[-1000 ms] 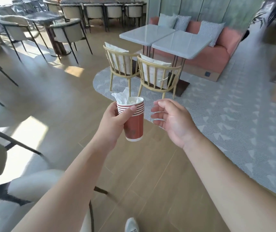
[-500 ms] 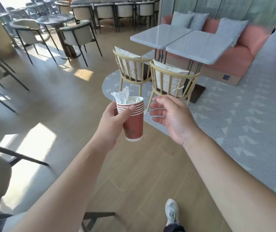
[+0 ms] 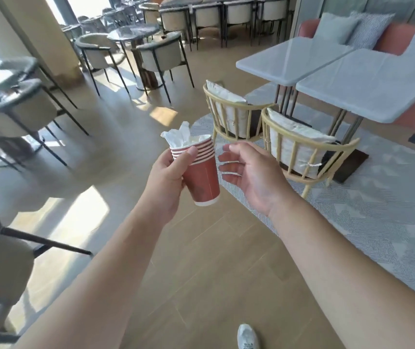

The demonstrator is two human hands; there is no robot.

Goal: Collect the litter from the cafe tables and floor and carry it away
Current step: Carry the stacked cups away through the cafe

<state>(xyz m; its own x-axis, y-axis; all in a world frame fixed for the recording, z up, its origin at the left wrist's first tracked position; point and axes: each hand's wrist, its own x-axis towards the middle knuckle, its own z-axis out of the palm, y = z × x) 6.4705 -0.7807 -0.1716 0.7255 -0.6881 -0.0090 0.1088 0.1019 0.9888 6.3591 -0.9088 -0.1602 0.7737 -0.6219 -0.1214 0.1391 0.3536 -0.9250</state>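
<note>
The left hand (image 3: 166,182) grasped a stack of red paper cups (image 3: 201,172), long axis near upright, mouth tilted up-left (crumpled tissue (image 3: 180,136) protruding). The right hand (image 3: 249,172) hovered just beside it, fingers relaxed, empty.

Rust-red stacked paper cups (image 3: 202,176), white-striped rims; crumpled white napkin (image 3: 180,136); grey triangle-patterned rug (image 3: 377,210); coral-pink sofa (image 3: 402,36); pale wooden floor (image 3: 201,260).

A stack of red paper cups (image 3: 202,176) with nested striped rims, tilted slightly, sits in the left hand's (image 3: 168,182) grip. Crumpled white napkins (image 3: 180,137) stick out of the top cup, above the grip.
</note>
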